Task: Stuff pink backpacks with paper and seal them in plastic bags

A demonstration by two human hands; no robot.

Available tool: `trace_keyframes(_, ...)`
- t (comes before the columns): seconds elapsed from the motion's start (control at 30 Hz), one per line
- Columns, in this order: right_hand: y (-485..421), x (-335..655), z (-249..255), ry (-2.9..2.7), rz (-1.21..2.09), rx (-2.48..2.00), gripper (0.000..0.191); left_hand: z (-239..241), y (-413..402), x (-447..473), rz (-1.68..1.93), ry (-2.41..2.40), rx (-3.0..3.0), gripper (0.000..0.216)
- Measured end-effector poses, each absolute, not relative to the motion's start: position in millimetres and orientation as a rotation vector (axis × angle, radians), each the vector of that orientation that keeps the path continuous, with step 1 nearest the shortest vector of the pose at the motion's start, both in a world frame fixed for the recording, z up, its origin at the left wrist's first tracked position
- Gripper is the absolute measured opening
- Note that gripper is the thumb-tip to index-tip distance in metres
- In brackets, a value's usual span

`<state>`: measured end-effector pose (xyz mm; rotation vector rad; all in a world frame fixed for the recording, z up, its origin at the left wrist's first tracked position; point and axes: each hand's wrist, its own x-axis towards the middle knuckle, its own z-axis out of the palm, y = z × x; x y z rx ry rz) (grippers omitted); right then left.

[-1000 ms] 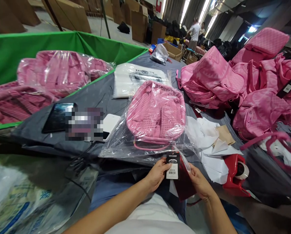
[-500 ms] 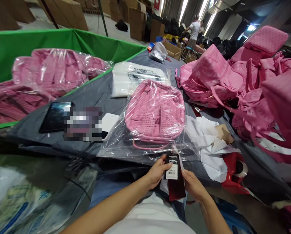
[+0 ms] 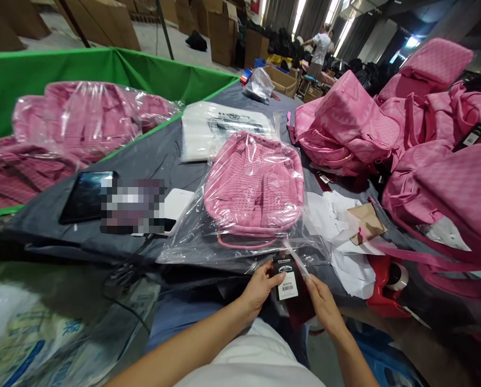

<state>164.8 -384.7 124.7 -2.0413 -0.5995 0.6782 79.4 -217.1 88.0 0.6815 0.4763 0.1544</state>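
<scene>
Barcoded hang tag (image 3: pixel 287 284) near a bagged pink backpack (image 3: pixel 257 185).
Your left hand (image 3: pixel 259 290) pinches the tag; your right hand (image 3: pixel 324 302), a translucent strip (image 3: pixel 295 257).

1. I'm standing in what is looking like a packing workshop or warehouse.
2. Patterned pink fabric backpacks (image 3: pixel 347 121) are lying heaped along a long table under dark grey cloth (image 3: pixel 151 161).
3. Pink backpacks in clear plastic (image 3: pixel 83 115) are resting beside a green fabric wall (image 3: pixel 151 70).
4. A black card tag with a white barcode label (image 3: pixel 286 279) is showing; a red plastic tape dispenser (image 3: pixel 379 290) is sitting nearby.
5. Tall brown cardboard boxes (image 3: pixel 223 40) are standing behind.
</scene>
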Motion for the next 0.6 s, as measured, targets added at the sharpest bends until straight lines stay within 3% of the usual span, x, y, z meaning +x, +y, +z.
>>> trace_keyframes(0.13, -386, 169, 124, -0.494, 0.698, -1.914, 0.06, 90, -214, 78, 0.092, 0.445, 0.671, 0.049)
trace_keyframes(0.33, -396, 180, 128, -0.571, 0.404, -2.239, 0.068, 88, -214, 78, 0.088, 0.508, 0.682, 0.053)
trace_keyframes(0.6, -383, 168, 130, -0.425, 0.903, -1.772, 0.061, 92, -213, 86, -0.002, 0.406, 0.557, 0.054)
